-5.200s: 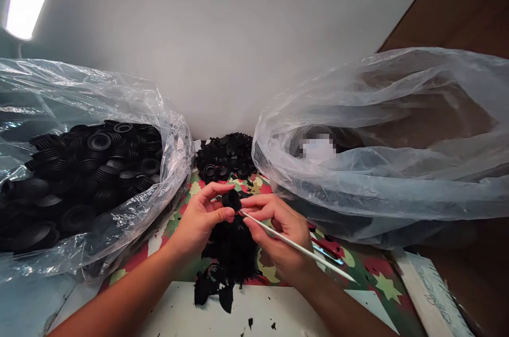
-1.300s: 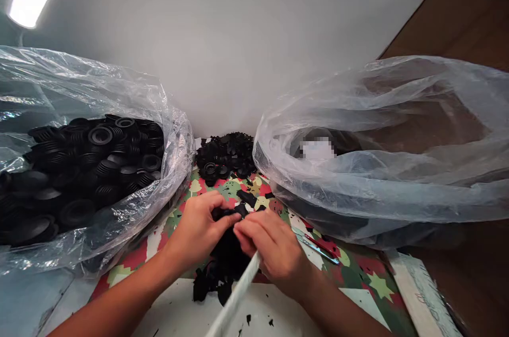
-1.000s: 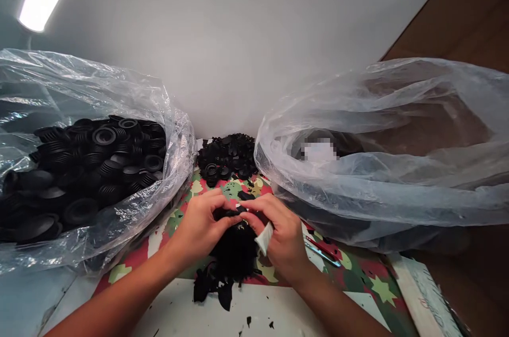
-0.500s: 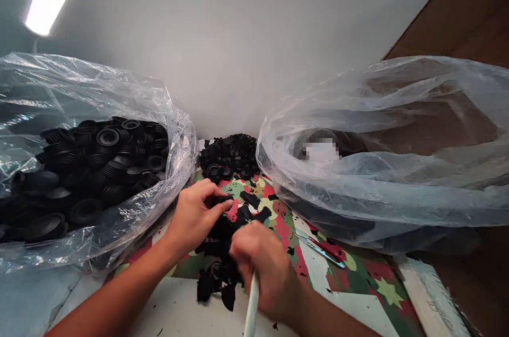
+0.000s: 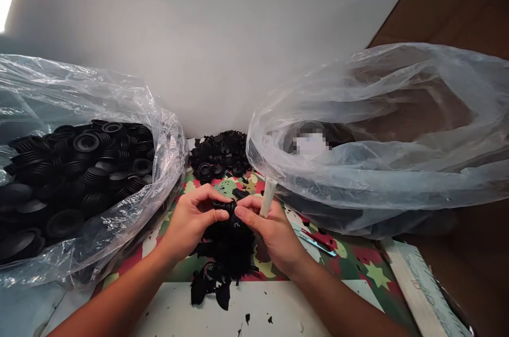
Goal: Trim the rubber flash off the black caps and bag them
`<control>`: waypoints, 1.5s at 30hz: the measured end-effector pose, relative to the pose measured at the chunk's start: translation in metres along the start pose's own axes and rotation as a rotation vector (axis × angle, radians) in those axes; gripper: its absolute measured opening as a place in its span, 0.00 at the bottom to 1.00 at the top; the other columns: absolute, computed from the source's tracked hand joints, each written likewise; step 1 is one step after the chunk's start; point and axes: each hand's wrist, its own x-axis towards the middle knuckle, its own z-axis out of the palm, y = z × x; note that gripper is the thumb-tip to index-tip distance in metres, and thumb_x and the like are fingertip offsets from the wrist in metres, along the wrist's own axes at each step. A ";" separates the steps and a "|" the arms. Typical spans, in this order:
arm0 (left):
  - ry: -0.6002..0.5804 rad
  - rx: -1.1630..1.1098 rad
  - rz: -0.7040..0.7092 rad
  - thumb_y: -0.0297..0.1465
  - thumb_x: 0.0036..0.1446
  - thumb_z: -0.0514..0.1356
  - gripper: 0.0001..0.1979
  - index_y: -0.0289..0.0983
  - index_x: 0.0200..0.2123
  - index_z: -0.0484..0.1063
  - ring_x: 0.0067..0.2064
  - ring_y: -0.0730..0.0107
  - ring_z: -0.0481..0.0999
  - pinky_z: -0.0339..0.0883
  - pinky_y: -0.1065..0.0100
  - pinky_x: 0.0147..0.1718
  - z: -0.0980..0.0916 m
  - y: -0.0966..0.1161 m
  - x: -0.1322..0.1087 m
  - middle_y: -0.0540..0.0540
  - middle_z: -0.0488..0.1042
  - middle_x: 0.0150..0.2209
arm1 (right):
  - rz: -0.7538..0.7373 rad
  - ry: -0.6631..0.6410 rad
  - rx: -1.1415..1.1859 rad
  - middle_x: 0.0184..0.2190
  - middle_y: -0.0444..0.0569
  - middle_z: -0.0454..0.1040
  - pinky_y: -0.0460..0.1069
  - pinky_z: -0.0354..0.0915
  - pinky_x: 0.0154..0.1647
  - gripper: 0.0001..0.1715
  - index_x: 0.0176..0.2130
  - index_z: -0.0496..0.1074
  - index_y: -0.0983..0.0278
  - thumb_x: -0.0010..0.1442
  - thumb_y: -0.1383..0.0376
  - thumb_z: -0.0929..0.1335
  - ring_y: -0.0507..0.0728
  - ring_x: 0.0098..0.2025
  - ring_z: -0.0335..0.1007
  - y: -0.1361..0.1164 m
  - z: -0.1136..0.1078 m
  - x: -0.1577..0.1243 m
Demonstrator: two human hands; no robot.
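Note:
Between finger and thumb, my left hand (image 5: 194,220) pinches a small black ribbed rubber bellows (image 5: 225,205). My right hand (image 5: 274,225) is closed, its thumb and forefinger meeting the same piece from the right. A pale stick-like handle (image 5: 268,196) is tucked in that hand and points up; its working end is hidden. Below both hands lies a heap of black rubber scraps (image 5: 228,252), spilling onto a white board (image 5: 178,308).
On the left, a clear plastic bag (image 5: 170,140) holds many black ribbed bellows (image 5: 99,167). Another clear bag (image 5: 358,183) gapes at the right. Behind is a pile of black pieces (image 5: 222,151). Tweezers or a similar slim metal tool (image 5: 318,241) rest on the patterned cloth (image 5: 358,268).
My right hand has risen to meet the left one at the bellows. The pale handle has swung from pointing down to pointing up. The view has shifted slightly right.

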 end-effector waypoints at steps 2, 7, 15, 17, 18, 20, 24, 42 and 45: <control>-0.005 -0.136 -0.063 0.36 0.39 0.78 0.12 0.39 0.28 0.83 0.30 0.70 0.72 0.66 0.70 0.31 0.003 -0.003 -0.001 0.50 0.77 0.26 | -0.003 -0.004 0.051 0.21 0.38 0.61 0.47 0.53 0.28 0.16 0.29 0.76 0.63 0.53 0.53 0.76 0.49 0.25 0.51 0.001 -0.001 0.000; 0.004 -0.336 -0.143 0.41 0.34 0.80 0.18 0.38 0.27 0.83 0.29 0.74 0.70 0.63 0.74 0.29 0.009 -0.009 -0.003 0.50 0.75 0.26 | 0.021 -0.013 0.111 0.20 0.38 0.58 0.46 0.52 0.26 0.16 0.29 0.75 0.63 0.51 0.53 0.76 0.49 0.24 0.50 -0.004 0.000 -0.002; -0.134 -0.320 -0.182 0.36 0.44 0.78 0.17 0.38 0.38 0.84 0.35 0.70 0.73 0.66 0.72 0.35 0.002 -0.008 -0.002 0.47 0.78 0.34 | -0.109 -0.012 -0.071 0.20 0.36 0.53 0.46 0.46 0.22 0.26 0.26 0.64 0.61 0.58 0.44 0.71 0.49 0.22 0.45 -0.005 -0.002 0.000; -0.162 -0.417 -0.221 0.38 0.49 0.76 0.16 0.38 0.40 0.83 0.35 0.70 0.75 0.68 0.72 0.35 0.001 -0.007 -0.002 0.47 0.79 0.34 | -0.127 -0.004 -0.065 0.19 0.36 0.52 0.46 0.44 0.21 0.28 0.27 0.63 0.60 0.59 0.42 0.70 0.49 0.21 0.44 -0.002 -0.004 0.002; -0.172 -0.471 -0.236 0.38 0.50 0.75 0.16 0.38 0.40 0.83 0.34 0.70 0.75 0.69 0.72 0.35 0.001 -0.007 -0.002 0.46 0.79 0.34 | -0.130 0.004 -0.058 0.19 0.35 0.51 0.47 0.43 0.21 0.28 0.27 0.63 0.60 0.59 0.41 0.69 0.49 0.21 0.43 -0.001 -0.005 0.004; -0.187 -0.544 -0.250 0.37 0.51 0.74 0.15 0.38 0.41 0.83 0.34 0.71 0.77 0.70 0.73 0.35 0.001 -0.006 -0.003 0.47 0.79 0.35 | -0.148 0.046 -0.064 0.18 0.36 0.51 0.47 0.44 0.21 0.31 0.25 0.61 0.60 0.60 0.39 0.69 0.50 0.21 0.43 0.004 -0.007 0.006; -0.203 -0.586 -0.266 0.37 0.51 0.74 0.17 0.38 0.43 0.82 0.37 0.70 0.80 0.72 0.72 0.40 0.001 -0.005 -0.004 0.46 0.82 0.39 | -0.238 0.174 -0.072 0.18 0.39 0.54 0.49 0.48 0.24 0.35 0.19 0.60 0.60 0.65 0.39 0.64 0.51 0.22 0.48 0.010 -0.009 0.007; -0.222 -0.583 -0.334 0.38 0.55 0.70 0.15 0.36 0.43 0.81 0.38 0.64 0.81 0.72 0.66 0.39 0.003 0.000 -0.004 0.38 0.84 0.44 | -0.366 0.200 -0.075 0.25 0.46 0.71 0.52 0.64 0.39 0.34 0.25 0.72 0.60 0.71 0.43 0.58 0.56 0.31 0.68 0.008 -0.008 0.004; -0.111 -0.288 -0.187 0.38 0.56 0.66 0.15 0.37 0.45 0.80 0.41 0.57 0.80 0.72 0.59 0.43 -0.006 0.020 -0.004 0.38 0.83 0.44 | -0.316 0.226 -0.222 0.28 0.46 0.73 0.51 0.64 0.40 0.28 0.30 0.72 0.59 0.71 0.46 0.59 0.56 0.32 0.69 0.010 -0.011 0.006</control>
